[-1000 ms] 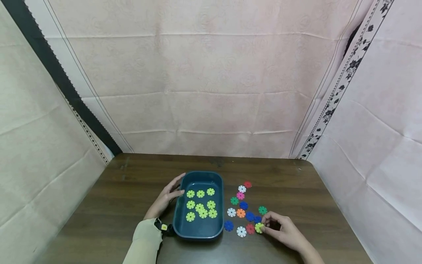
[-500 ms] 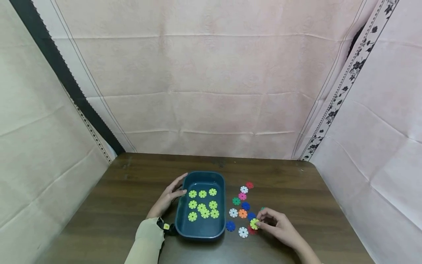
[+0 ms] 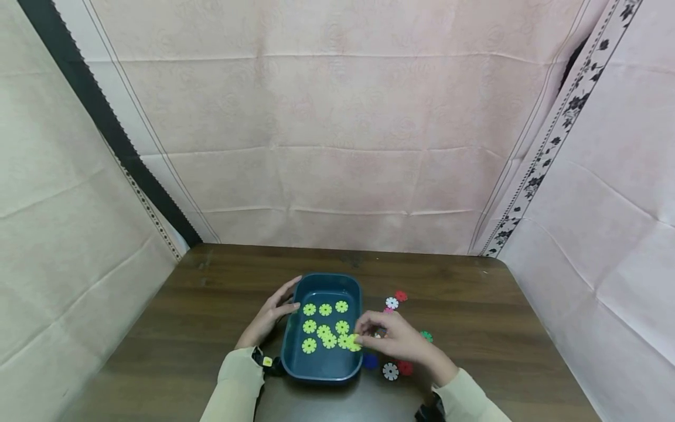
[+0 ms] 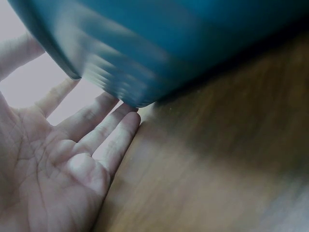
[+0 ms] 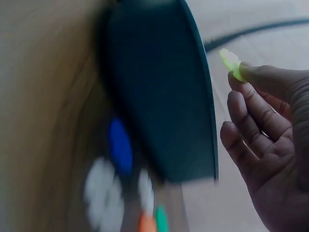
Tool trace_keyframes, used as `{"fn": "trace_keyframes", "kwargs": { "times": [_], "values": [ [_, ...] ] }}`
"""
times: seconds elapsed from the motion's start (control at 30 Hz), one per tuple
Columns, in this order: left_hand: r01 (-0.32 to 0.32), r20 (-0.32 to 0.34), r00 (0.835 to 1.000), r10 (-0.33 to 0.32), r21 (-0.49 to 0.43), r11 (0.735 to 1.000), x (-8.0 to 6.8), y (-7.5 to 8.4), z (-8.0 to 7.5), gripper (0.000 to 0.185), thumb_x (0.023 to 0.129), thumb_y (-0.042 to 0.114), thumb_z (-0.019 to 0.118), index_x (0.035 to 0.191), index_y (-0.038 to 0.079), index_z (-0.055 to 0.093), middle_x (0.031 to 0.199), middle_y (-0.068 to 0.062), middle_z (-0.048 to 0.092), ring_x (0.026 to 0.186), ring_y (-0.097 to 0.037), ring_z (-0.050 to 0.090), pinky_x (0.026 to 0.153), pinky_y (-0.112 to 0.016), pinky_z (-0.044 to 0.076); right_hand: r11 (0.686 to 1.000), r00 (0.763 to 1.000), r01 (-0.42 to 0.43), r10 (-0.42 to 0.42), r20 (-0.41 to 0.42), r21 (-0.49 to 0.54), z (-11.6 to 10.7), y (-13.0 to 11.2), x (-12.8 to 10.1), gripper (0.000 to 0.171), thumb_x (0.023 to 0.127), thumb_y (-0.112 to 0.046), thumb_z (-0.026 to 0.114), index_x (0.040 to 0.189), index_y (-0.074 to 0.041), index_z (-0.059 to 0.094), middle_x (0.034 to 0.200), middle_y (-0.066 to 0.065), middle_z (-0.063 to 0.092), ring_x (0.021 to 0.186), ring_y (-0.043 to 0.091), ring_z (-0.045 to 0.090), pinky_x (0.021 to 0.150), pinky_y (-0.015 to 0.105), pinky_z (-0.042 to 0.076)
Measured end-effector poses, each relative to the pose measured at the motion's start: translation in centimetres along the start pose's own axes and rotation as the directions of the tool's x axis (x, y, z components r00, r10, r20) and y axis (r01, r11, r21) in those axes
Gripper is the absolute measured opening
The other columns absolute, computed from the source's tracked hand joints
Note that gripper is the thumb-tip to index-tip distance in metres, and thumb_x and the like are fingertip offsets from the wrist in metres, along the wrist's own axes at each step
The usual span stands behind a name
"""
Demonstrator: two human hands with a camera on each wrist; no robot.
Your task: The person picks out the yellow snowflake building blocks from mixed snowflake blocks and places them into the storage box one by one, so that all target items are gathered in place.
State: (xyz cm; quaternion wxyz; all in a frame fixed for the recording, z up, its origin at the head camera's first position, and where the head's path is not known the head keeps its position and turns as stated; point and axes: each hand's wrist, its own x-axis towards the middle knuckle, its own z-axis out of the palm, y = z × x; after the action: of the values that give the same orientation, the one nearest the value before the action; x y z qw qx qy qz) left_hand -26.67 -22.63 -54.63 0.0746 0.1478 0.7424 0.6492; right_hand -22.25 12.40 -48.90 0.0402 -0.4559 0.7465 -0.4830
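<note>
your right hand [image 3: 398, 343] is pinching a yellow-green disc [image 3: 354, 344] at the fingertips, and it's right over the right rim of the teal tray [image 3: 323, 370], at about the near-right corner of the pile inside. in the right wrist view you can see the disc [image 5: 231, 64] poking out past your fingertips [image 5: 248, 73] with the tray's dark wall [image 5: 159, 96] just to the left of it, everything pretty blurry. inside the tray there's a bunch of matching yellow-green discs [image 3: 325, 327] lying flat, a few overlapping. your left hand [image 3: 266, 319] is flat and relaxed against the tray's left wall, fingers straight, thumb up at the far-left corner; the left wrist view shows the open palm [image 4: 53, 169] with fingertips touching the tray's underside edge [image 4: 145, 53]. right of the tray, on the brown wooden table [image 3: 211, 305], the loose discs are scattered: a red one [image 3: 401, 296] and a white one [image 3: 391, 303] farthest out, a green one [image 3: 426, 336] off to the right, then a blue one [image 3: 370, 361], another white one [image 3: 390, 371] and another red [image 3: 405, 368] near you, some partly hidden under your right hand.
</note>
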Motion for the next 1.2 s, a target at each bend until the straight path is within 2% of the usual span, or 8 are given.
{"fn": "trace_keyframes", "kwargs": {
  "times": [0.1,0.23,0.4,0.5,0.6,0.83,1.07,1.2],
  "values": [
    [-0.002,0.002,1.0,0.002,0.001,1.0,0.0,-0.1,0.0,0.061,0.101,0.017,0.058,0.156,0.033,0.036,0.16,-0.006,0.034,0.146,-0.033,0.028,0.117,-0.063,0.016,0.999,0.995,0.035,-0.032,0.097,-0.023,1.4,-0.5,2.5,0.009,0.098,-0.02,0.068,0.106,-0.017,0.067,0.098,-0.01,0.07,0.09,0.005,0.066,0.078,0.032,0.058],
    [-0.006,0.006,1.0,0.006,0.002,1.0,-0.1,-0.1,0.0,0.06,0.101,0.018,0.058,0.155,0.033,0.036,0.159,-0.006,0.035,0.146,-0.033,0.03,0.117,-0.063,0.016,0.995,0.97,0.077,-0.058,0.234,-0.069,3.1,-0.4,5.1,0.009,0.1,-0.02,0.065,0.107,-0.014,0.068,0.1,-0.011,0.07,0.092,-0.002,0.064,0.08,0.026,0.056],
    [0.006,0.016,1.0,-0.006,0.003,1.0,-0.1,0.0,0.2,0.06,0.102,0.019,0.056,0.156,0.035,0.035,0.16,-0.004,0.032,0.147,-0.033,0.027,0.116,-0.065,0.016,0.986,0.925,0.074,-0.011,0.379,-0.151,4.1,0.3,7.1,0.009,0.101,-0.019,0.064,0.106,-0.015,0.069,0.097,-0.012,0.07,0.089,-0.007,0.061,0.079,0.017,0.052],
    [0.011,0.016,1.0,-0.011,0.003,1.0,0.0,0.0,0.3,0.06,0.103,0.016,0.055,0.156,0.034,0.035,0.162,-0.004,0.03,0.148,-0.033,0.025,0.116,-0.064,0.016,0.982,0.905,0.073,0.008,0.425,-0.173,4.1,0.6,7.7,0.008,0.1,-0.018,0.064,0.104,-0.014,0.07,0.095,-0.013,0.07,0.087,-0.007,0.061,0.078,0.015,0.051],
    [0.017,0.027,0.999,-0.017,0.002,1.0,0.2,0.2,0.2,0.06,0.104,0.014,0.053,0.158,0.031,0.032,0.163,-0.005,0.028,0.149,-0.034,0.023,0.116,-0.064,0.014,0.984,0.893,0.063,0.02,0.45,-0.168,4.1,0.8,8.0,0.008,0.1,-0.016,0.064,0.104,-0.013,0.071,0.095,-0.012,0.07,0.086,-0.006,0.062,0.077,0.015,0.051],
    [0.048,0.053,0.997,-0.047,-0.006,0.999,0.2,0.8,-0.1,0.064,0.105,0.014,0.053,0.161,0.023,0.025,0.164,-0.011,0.025,0.149,-0.036,0.021,0.116,-0.064,0.015,0.982,0.886,0.041,0.049,0.462,-0.183,4.3,1.0,8.3,0.008,0.1,-0.015,0.064,0.103,-0.015,0.071,0.095,-0.012,0.071,0.086,-0.006,0.062,0.078,0.015,0.051],
    [0.03,0.016,0.999,-0.03,-0.009,0.999,0.0,0.4,0.0,0.059,0.103,0.017,0.055,0.156,0.034,0.034,0.16,-0.006,0.034,0.147,-0.033,0.028,0.117,-0.064,0.015,0.981,0.889,0.026,0.064,0.453,-0.191,4.6,1.0,8.3,0.009,0.1,-0.016,0.064,0.103,-0.015,0.072,0.095,-0.014,0.07,0.086,-0.006,0.062,0.079,0.015,0.051],
    [0.014,0.01,1.0,-0.014,-0.008,1.0,-0.1,0.3,0.1,0.059,0.103,0.018,0.056,0.156,0.034,0.036,0.159,-0.006,0.035,0.146,-0.034,0.028,0.115,-0.065,0.016,0.983,0.895,0.021,0.064,0.442,-0.184,4.5,1.1,8.3,0.009,0.1,-0.018,0.064,0.103,-0.015,0.072,0.094,-0.014,0.071,0.085,-0.005,0.062,0.078,0.016,0.051]
  ]
}}
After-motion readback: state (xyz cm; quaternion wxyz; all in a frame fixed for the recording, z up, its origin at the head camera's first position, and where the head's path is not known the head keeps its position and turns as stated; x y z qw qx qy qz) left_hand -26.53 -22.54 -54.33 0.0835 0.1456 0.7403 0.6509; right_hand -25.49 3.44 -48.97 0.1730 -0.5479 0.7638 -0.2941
